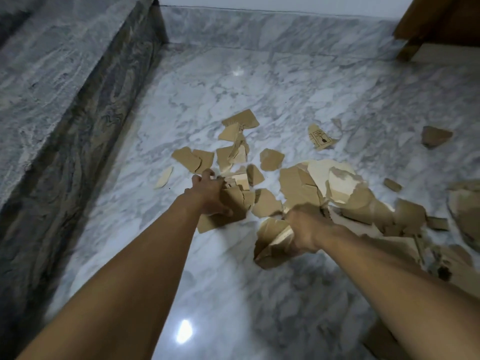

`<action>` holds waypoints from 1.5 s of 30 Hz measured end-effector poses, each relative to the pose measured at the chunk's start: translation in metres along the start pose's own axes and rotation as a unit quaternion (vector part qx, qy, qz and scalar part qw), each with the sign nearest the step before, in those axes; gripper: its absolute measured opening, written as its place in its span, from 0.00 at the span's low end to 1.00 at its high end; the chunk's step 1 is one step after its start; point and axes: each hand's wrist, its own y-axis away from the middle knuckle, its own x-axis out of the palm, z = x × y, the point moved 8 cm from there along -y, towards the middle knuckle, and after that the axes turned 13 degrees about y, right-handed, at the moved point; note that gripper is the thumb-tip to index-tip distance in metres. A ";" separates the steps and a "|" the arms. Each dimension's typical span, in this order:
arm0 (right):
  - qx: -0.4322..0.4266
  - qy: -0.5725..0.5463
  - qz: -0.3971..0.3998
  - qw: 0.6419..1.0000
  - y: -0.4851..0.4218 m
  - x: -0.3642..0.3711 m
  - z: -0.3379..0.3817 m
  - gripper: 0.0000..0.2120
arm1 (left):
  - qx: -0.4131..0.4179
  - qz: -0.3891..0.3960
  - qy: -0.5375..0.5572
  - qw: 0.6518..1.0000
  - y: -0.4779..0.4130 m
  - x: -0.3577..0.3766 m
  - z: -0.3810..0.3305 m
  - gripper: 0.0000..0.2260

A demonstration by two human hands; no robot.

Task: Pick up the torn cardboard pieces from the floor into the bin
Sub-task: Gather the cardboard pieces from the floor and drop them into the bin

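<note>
Grey-veined white marble floor [285,87] stretches to the far wall, glossy and throwing back two bright spots of light. A darker grey marble ledge [65,87] runs down the left side, and brown wooden furniture [441,19] pokes in at the top right corner.

Torn brown cardboard pieces [189,158] are strewn across the middle of the floor, small flat scraps to the left and centre. They thicken into a big heap of pale and tan torn sheets [337,185] on the right. One pale scrap with black printed symbols [320,137] lies apart beyond the heap, and a darker brown scrap [436,136] sits well off to the right.

Now the hands! Both bare arms reach down and forward. The left hand [210,196] is curled over a clump of flat cardboard scraps [231,203], fingers hooked over the far edge and thumb pressing the near side, and the clump rests on the marble. The right hand [306,229] is clenched tight round a crumpled wad of cardboard [270,242] that hangs out below the fist at the near edge of the heap.

Over at the right edge a rounded brown shape [467,211] is cut off by the frame, and I cannot tell whether it holds anything. The right hand and wad are blurred. A flat brown patch [381,339] under the right forearm is too hidden to make out.
</note>
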 end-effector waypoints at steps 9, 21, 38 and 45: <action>0.010 0.001 -0.004 1.000 -0.011 0.005 0.000 0.24 | -0.003 -0.022 0.133 0.991 0.014 0.007 0.007 0.37; 0.115 -0.065 -0.101 0.986 0.021 0.010 0.003 0.29 | -0.029 0.006 0.406 0.913 0.068 0.038 0.039 0.20; 0.165 -0.828 -0.218 0.490 0.162 0.047 0.001 0.22 | 0.071 0.112 0.443 0.887 0.146 0.017 -0.148 0.35; 0.283 -0.804 -0.346 0.394 0.302 0.065 -0.032 0.20 | 0.226 0.178 0.338 0.896 0.236 0.007 -0.268 0.27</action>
